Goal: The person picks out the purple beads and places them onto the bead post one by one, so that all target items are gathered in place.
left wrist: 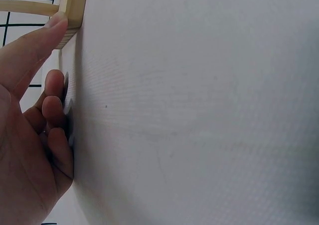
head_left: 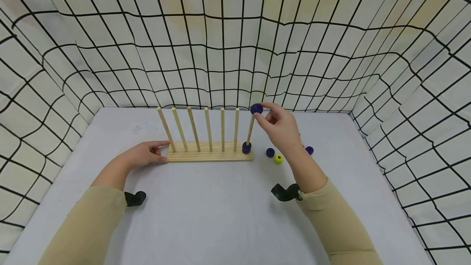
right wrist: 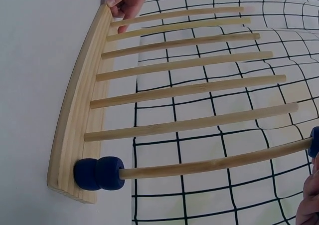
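Observation:
A wooden stand (head_left: 209, 158) with a row of several upright pegs lies across the table. My left hand (head_left: 143, 154) grips its left end, thumb at the front corner and a finger at the back. In the left wrist view the thumb (left wrist: 42, 40) presses the wood, the other fingers curled on the cloth. My right hand (head_left: 283, 130) pinches a dark blue bead (head_left: 256, 108) between thumb and finger at the top of the rightmost peg (head_left: 250, 129). Two blue beads (right wrist: 99, 173) sit stacked at the base of that peg. The other pegs are bare.
Right of the stand lie a loose blue bead (head_left: 270, 152), a yellow bead (head_left: 278, 158) and another blue bead (head_left: 309, 150), partly behind the right arm. White cloth covers the table (head_left: 206, 207). A black grid-patterned curtain (head_left: 220, 44) stands behind and at both sides.

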`<state>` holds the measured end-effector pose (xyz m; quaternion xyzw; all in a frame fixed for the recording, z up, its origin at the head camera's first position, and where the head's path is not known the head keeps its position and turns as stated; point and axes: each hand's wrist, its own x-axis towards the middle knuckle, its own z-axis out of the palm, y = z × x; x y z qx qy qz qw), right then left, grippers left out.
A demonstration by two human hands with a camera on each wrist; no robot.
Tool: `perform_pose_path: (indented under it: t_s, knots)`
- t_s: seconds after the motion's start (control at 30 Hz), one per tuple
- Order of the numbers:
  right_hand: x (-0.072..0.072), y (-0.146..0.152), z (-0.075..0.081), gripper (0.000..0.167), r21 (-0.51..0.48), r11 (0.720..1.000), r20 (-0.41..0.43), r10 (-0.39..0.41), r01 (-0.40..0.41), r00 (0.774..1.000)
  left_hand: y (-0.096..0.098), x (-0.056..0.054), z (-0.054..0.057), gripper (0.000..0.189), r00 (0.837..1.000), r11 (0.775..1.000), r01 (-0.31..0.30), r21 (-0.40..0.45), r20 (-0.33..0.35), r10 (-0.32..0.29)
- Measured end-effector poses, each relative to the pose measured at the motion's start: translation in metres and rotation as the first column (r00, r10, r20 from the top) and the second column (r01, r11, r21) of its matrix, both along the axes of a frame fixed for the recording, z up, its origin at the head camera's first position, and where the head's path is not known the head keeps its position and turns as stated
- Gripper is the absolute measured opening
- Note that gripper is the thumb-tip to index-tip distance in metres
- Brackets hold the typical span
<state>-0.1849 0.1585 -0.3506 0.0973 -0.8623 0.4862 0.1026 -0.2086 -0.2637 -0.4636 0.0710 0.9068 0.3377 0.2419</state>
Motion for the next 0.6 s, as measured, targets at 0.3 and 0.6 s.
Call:
perform_pose_path:
  t_s: [0.3, 0.6]
  knots:
    - [-0.0011, -0.0032, 0.0020, 0.038, 0.007, 1.000, 0.002, 0.002, -0.002, 1.000, -0.0001, 0.0007, 0.0000, 0.078, 1.000, 1.000, 0.012, 0.004, -0.009, -0.012]
    - [-0.0025, -0.0036, 0.0001, 0.040, 0.022, 1.000, 0.022, -0.005, 0.005, 1.000, 0.0006, 0.0009, 0.0005, 0.077, 1.000, 1.000, 0.006, 0.009, -0.007, -0.006]
